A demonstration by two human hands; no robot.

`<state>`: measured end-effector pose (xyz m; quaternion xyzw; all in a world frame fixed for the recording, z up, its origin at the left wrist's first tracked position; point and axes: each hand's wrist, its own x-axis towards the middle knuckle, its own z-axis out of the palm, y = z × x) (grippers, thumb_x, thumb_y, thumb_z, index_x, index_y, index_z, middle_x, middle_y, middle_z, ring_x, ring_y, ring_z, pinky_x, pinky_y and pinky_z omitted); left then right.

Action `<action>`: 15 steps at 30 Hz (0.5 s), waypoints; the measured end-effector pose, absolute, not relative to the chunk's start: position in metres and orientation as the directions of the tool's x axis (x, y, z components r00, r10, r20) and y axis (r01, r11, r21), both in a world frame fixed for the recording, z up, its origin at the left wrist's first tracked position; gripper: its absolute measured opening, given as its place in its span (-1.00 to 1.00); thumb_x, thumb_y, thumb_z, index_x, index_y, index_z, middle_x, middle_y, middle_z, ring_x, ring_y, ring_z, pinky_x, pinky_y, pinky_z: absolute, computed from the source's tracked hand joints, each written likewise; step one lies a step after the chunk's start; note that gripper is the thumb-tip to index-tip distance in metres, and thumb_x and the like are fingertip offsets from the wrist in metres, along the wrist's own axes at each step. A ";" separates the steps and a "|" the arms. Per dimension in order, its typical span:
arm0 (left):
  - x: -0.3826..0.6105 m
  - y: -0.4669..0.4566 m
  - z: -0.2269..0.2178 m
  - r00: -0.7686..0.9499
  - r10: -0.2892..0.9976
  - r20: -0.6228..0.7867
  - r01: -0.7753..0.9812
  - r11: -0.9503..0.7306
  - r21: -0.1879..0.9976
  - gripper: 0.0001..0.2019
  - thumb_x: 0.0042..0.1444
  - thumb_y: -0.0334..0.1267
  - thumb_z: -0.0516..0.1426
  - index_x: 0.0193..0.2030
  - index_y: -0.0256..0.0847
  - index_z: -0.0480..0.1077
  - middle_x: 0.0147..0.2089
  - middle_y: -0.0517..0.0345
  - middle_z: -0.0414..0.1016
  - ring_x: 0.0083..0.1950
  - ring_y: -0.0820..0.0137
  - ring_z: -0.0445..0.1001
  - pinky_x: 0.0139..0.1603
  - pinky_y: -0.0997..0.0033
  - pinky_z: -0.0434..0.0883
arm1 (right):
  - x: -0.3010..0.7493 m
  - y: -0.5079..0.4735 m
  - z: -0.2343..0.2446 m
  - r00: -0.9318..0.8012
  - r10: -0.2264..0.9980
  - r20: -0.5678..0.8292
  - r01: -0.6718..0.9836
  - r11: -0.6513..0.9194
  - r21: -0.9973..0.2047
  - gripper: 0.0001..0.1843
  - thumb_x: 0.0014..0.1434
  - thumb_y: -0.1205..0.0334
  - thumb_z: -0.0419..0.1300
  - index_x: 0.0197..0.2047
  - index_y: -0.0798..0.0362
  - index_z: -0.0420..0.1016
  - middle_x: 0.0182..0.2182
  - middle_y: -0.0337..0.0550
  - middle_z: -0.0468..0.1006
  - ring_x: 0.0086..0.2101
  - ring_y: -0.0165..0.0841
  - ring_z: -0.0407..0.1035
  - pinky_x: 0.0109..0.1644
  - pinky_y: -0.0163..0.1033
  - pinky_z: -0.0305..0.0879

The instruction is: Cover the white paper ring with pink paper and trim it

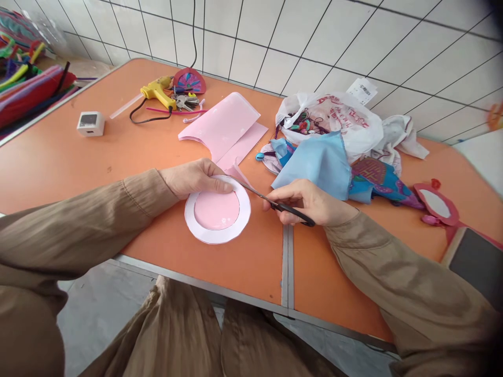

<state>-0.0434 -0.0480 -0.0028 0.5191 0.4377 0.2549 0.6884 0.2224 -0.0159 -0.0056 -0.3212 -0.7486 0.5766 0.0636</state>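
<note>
My left hand [196,178] pinches a white paper ring [189,215] together with a pink sheet [216,210] that shows through its middle, thumb on top. My right hand [310,201] is closed around the black handles of a pair of scissors [288,209]. Their blades point left and lie along the ring's upper right edge, where a narrow strip of pink paper [236,172] sticks up. Behind the ring a larger folded pink sheet [226,123] rests on the orange table [251,267]. The fingers under the ring are hidden.
A yellow glue gun [159,93], keys [186,102] and a small white cube [91,124] stand at the back left. Right of the pink sheet lie light blue cloth [320,165] and a white plastic bag [353,123]. A pink-framed oval [437,203] lies far right.
</note>
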 end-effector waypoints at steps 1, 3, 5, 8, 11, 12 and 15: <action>-0.044 -0.048 -0.003 0.489 0.804 -0.337 0.104 0.330 0.938 -0.85 -0.15 -0.25 0.37 -0.57 -0.27 0.56 -0.57 0.12 0.54 -0.54 0.42 0.46 -0.50 0.49 0.41 | 0.222 -0.016 -0.005 -0.789 0.552 -0.269 0.406 0.140 -0.903 -0.79 -0.05 0.12 0.32 -0.33 0.01 0.52 -0.65 -0.31 0.35 -0.62 -0.48 0.21 -0.54 -0.32 0.21; -0.044 -0.048 -0.004 0.494 0.803 -0.334 0.104 0.327 0.939 -0.85 -0.13 -0.25 0.36 -0.57 -0.28 0.56 -0.58 0.12 0.53 -0.55 0.43 0.45 -0.51 0.50 0.40 | 0.223 -0.015 -0.005 -0.797 0.544 -0.261 0.402 0.155 -0.903 -0.79 -0.05 0.11 0.32 -0.33 0.01 0.52 -0.65 -0.31 0.34 -0.62 -0.49 0.22 -0.53 -0.32 0.20; -0.044 -0.048 -0.004 0.494 0.803 -0.334 0.102 0.328 0.939 -0.85 -0.12 -0.26 0.36 -0.56 -0.28 0.56 -0.58 0.13 0.53 -0.55 0.44 0.44 -0.51 0.51 0.39 | 0.222 -0.014 -0.004 -0.798 0.545 -0.256 0.400 0.162 -0.902 -0.78 -0.05 0.10 0.33 -0.32 0.02 0.53 -0.64 -0.30 0.35 -0.62 -0.49 0.22 -0.53 -0.32 0.20; -0.044 -0.048 -0.004 0.488 0.804 -0.340 0.100 0.335 0.937 -0.84 -0.12 -0.26 0.37 -0.57 -0.29 0.56 -0.58 0.11 0.52 -0.55 0.42 0.45 -0.52 0.49 0.39 | 0.222 -0.014 -0.004 -0.795 0.558 -0.238 0.399 0.186 -0.898 -0.78 -0.07 0.10 0.35 -0.34 0.02 0.55 -0.62 -0.29 0.36 -0.62 -0.50 0.21 -0.55 -0.33 0.19; -0.044 -0.048 -0.003 0.489 0.800 -0.348 0.109 0.339 0.934 -0.83 -0.12 -0.25 0.37 -0.58 -0.30 0.55 -0.59 0.10 0.52 -0.56 0.41 0.45 -0.54 0.48 0.39 | 0.222 -0.015 -0.003 -0.799 0.553 -0.236 0.402 0.199 -0.894 -0.77 -0.08 0.10 0.37 -0.35 0.02 0.55 -0.64 -0.30 0.36 -0.62 -0.49 0.21 -0.56 -0.33 0.20; -0.044 -0.048 -0.003 0.491 0.798 -0.349 0.110 0.340 0.934 -0.82 -0.11 -0.25 0.37 -0.58 -0.30 0.55 -0.59 0.09 0.52 -0.57 0.42 0.45 -0.55 0.49 0.38 | 0.222 -0.015 -0.003 -0.799 0.551 -0.243 0.405 0.194 -0.893 -0.77 -0.08 0.09 0.37 -0.34 0.01 0.55 -0.64 -0.30 0.36 -0.63 -0.49 0.22 -0.56 -0.33 0.20; -0.045 -0.048 -0.004 0.501 0.794 -0.345 0.106 0.340 0.935 -0.84 -0.11 -0.25 0.37 -0.56 -0.29 0.57 -0.56 0.08 0.54 -0.56 0.42 0.46 -0.55 0.50 0.39 | 0.223 -0.016 -0.005 -0.784 0.560 -0.267 0.411 0.146 -0.900 -0.73 -0.05 0.05 0.35 -0.31 0.02 0.55 -0.66 -0.30 0.37 -0.63 -0.48 0.25 -0.56 -0.33 0.23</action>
